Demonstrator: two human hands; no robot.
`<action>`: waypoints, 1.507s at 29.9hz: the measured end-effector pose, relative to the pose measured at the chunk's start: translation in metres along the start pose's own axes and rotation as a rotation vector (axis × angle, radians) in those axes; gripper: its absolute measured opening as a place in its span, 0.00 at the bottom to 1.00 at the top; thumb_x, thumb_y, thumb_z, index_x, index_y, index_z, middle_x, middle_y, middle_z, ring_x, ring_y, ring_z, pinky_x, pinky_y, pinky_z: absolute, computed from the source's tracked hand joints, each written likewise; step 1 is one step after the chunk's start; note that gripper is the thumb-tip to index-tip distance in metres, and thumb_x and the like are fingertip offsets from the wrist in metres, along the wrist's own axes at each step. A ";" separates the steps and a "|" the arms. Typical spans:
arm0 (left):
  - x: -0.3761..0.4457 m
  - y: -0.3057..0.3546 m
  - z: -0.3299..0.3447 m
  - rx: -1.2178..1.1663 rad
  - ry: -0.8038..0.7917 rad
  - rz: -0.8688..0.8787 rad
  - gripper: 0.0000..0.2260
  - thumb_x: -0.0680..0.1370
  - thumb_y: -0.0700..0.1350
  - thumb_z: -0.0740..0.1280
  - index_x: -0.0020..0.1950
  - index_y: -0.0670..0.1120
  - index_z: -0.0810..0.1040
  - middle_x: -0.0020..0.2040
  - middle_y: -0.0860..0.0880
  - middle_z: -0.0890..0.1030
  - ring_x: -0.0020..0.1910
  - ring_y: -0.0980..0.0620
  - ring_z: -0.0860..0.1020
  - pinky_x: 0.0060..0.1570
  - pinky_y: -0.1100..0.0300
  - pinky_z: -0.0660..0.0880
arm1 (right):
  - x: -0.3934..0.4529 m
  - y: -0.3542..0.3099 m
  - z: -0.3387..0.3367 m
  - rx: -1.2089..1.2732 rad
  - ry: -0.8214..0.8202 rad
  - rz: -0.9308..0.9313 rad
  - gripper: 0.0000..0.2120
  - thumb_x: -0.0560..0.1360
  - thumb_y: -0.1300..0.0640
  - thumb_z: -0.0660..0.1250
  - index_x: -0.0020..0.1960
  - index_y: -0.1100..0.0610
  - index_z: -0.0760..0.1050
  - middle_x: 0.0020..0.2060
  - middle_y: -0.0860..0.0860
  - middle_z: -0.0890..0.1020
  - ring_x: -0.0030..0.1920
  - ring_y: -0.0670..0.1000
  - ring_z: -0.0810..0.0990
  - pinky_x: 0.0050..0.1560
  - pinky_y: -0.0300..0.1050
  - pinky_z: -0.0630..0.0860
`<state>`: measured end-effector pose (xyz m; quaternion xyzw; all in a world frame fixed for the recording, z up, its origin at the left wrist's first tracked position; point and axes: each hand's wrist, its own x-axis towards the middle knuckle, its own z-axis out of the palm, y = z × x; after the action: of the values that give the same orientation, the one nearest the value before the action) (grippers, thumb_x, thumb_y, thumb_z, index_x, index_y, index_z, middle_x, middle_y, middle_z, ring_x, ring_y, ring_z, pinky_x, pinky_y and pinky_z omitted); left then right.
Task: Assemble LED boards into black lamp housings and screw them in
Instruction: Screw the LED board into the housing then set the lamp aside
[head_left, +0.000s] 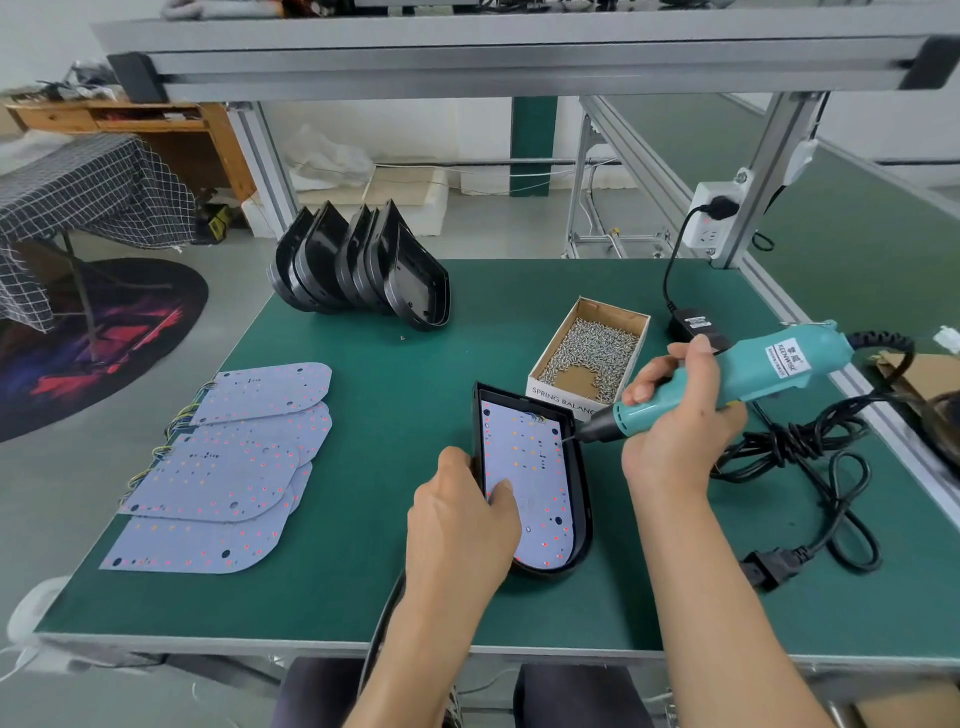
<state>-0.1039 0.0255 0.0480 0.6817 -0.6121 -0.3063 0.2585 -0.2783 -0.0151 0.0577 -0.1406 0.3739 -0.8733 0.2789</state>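
A black lamp housing (581, 499) lies on the green mat with a pale LED board (535, 467) seated inside it. My left hand (462, 514) grips the housing's left wall, fingers resting on the board. My right hand (675, 426) grips a teal electric screwdriver (727, 379), its dark tip touching the board's right edge near the upper corner. A cardboard box of screws (592, 353) stands just behind the housing.
Several loose LED boards (228, 467) are fanned out at the left. A stack of empty black housings (358, 265) leans at the back. Coiled black power cables (810, 467) and an adapter (696, 322) lie at the right, below a wall socket (711, 218).
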 end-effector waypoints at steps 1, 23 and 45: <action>0.000 0.000 0.000 -0.001 0.000 0.001 0.10 0.80 0.49 0.67 0.49 0.46 0.69 0.41 0.50 0.76 0.38 0.53 0.72 0.39 0.53 0.65 | 0.000 0.000 0.000 0.000 0.000 0.003 0.13 0.76 0.51 0.72 0.33 0.47 0.82 0.30 0.53 0.76 0.26 0.52 0.69 0.32 0.45 0.68; -0.004 0.006 0.001 0.025 0.033 0.015 0.10 0.80 0.48 0.66 0.47 0.46 0.67 0.39 0.51 0.76 0.36 0.52 0.71 0.39 0.52 0.68 | -0.006 0.004 0.011 -0.143 -0.112 -0.099 0.11 0.75 0.51 0.71 0.35 0.49 0.77 0.29 0.53 0.75 0.25 0.54 0.70 0.31 0.45 0.68; -0.003 0.004 0.003 0.028 0.058 0.013 0.11 0.79 0.48 0.66 0.45 0.47 0.66 0.37 0.51 0.75 0.34 0.54 0.70 0.32 0.55 0.63 | -0.001 0.010 0.013 -0.157 -0.138 -0.089 0.10 0.74 0.53 0.70 0.36 0.52 0.74 0.30 0.54 0.76 0.24 0.54 0.69 0.30 0.45 0.68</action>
<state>-0.1088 0.0284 0.0494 0.6897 -0.6132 -0.2762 0.2684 -0.2679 -0.0278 0.0595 -0.2384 0.4145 -0.8410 0.2531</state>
